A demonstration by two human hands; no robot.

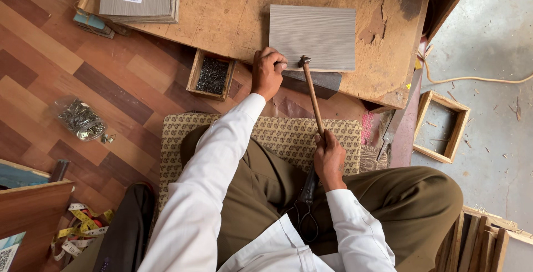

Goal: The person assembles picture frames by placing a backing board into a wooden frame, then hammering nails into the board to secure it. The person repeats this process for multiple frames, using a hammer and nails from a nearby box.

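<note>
Workboard's near edge (355,86): hammer (312,91), left hand (267,73).

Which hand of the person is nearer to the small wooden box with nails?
The left hand. It rests at the board edge, just right of the small wooden box. The right hand is farther off, lower right, gripping the hammer handle.

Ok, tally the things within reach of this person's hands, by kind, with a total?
Wooden-handled hammer, held by the right hand: 1
Grey ribbed laminate panel, beside the left hand: 1
Small wooden box of dark nails: 1
Clear plastic bag of metal fittings: 1
Yellow measuring tape: 1
Total: 5
</note>
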